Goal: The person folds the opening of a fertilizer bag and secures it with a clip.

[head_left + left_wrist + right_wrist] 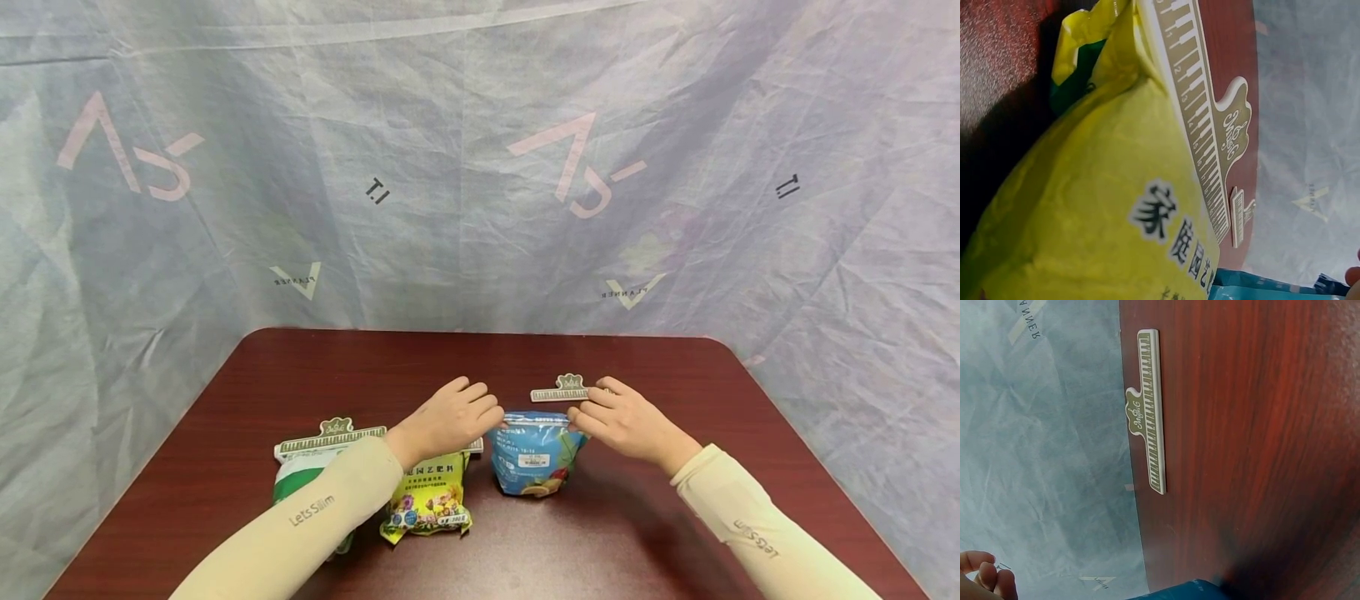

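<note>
A blue bag (531,458) with fruit printed low on its front stands upright on the table. At its top left corner my left hand (448,423) pinches the edge with curled fingers. My right hand (630,423) pinches the top right corner, so the upper edge stretches between both hands. Only a strip of the blue bag (1272,289) shows in the left wrist view. Close under my left forearm is a yellow bag (1104,206), its top held in a long clip (1194,106) with piano-key markings.
Behind the blue bag lies a loose piano-key clip (1152,412), partly hidden by my right hand in the head view. A green and white bag (296,475) with a similar clip (333,435) stands left, mostly behind my sleeve. Grey cloth (465,208) hangs beyond the dark red table (337,358).
</note>
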Tool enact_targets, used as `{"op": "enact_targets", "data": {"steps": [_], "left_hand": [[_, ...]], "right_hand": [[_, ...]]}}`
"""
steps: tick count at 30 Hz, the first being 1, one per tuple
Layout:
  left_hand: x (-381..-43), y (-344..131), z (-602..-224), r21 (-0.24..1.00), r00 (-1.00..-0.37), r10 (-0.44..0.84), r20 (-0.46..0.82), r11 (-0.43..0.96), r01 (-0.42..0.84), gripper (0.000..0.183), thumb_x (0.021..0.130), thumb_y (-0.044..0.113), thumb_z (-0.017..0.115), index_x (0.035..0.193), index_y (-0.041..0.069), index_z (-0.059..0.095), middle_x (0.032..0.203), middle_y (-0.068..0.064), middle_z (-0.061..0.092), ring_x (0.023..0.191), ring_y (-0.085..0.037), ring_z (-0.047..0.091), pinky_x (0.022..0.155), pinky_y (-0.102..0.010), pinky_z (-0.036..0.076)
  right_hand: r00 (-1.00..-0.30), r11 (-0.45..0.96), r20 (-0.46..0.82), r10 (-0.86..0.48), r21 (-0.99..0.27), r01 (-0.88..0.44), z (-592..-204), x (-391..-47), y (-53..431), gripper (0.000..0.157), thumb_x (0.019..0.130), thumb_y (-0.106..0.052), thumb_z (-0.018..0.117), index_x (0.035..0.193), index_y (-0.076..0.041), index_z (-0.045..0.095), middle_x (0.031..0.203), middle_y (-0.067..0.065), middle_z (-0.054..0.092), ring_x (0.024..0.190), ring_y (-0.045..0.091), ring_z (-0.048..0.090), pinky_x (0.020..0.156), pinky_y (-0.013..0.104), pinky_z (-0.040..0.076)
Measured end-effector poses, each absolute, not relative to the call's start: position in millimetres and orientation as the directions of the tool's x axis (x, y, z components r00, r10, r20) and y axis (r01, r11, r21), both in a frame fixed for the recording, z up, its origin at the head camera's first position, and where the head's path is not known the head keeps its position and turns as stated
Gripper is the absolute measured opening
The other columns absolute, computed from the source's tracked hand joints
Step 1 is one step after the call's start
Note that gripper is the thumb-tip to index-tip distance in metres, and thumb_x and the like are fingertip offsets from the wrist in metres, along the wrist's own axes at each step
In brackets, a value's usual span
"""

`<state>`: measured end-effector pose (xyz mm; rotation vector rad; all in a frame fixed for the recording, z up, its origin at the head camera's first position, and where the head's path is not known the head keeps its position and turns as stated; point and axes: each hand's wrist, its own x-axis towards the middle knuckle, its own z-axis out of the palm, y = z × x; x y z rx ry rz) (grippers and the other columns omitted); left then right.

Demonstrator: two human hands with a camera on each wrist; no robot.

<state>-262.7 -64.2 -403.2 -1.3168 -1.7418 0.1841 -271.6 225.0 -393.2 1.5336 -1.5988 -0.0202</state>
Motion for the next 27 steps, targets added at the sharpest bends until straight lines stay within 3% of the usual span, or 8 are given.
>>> {"op": "enact_targets", "data": {"steps": [13, 27], "left_hand": [[-261, -64, -402, -0.572, -0.029, 0.82, 0.572, 0.424, 0.702, 0.029, 0.1, 0.027, 0.036, 0.08, 0.013, 0.051, 0.075, 0.004, 0.055, 0.065, -0.013, 0.039, 0.057, -0.028, 0.03], [-262, -63, -405, -0.557, -0.022, 0.81, 0.587, 0.423, 0.715, 0.028, 0.1, 0.026, 0.036, 0.079, 0.012, 0.05, 0.074, 0.003, 0.054, 0.065, -0.013, 0.039, 0.057, -0.028, 0.03]], "right_hand": [[0.193, 0.219, 0.589, -0.785, 0.555, -0.802, -386, -270, 221, 0.024, 0.096, -0.018, 0.048, 0.081, -0.003, 0.057, 0.068, -0.001, 0.054, 0.061, 0.017, 0.045, 0.059, 0.033, 0.04], [0.168, 0.229, 0.581, -0.796, 0.546, -0.806, -379, -269, 218, 0.023, 0.095, -0.018, 0.048, 0.081, -0.005, 0.06, 0.065, -0.001, 0.054, 0.057, 0.017, 0.045, 0.057, 0.032, 0.039]]}}
